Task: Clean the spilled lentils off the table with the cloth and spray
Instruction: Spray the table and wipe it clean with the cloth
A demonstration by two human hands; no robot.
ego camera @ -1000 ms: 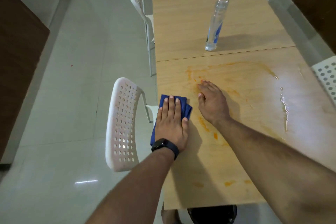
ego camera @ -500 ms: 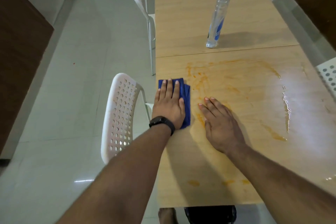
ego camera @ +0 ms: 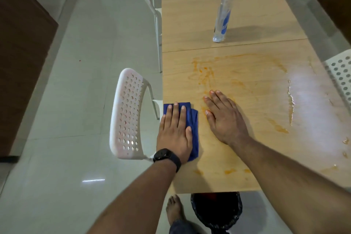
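Blue cloth (ego camera: pixel 191 119) lies folded at the desk's (ego camera: pixel 247 157) left edge, pressed flat under my left hand (ego camera: pixel 173 135) with straight fingers. My right hand (ego camera: pixel 226 118) rests open, palm down, just beside it on orange lentil smears (ego camera: pixel 205 74). Beyond them stands the spray bottle (ego camera: pixel 224 9), upright.

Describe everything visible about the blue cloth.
The cloth is dark blue, looks like soft fabric, and is folded into a narrow pad with layered edges showing on its right side. It lies flat at the table's left edge, beside the white chair. The left hand presses on it with straight fingers, covering most of it. The right hand lies apart from it.
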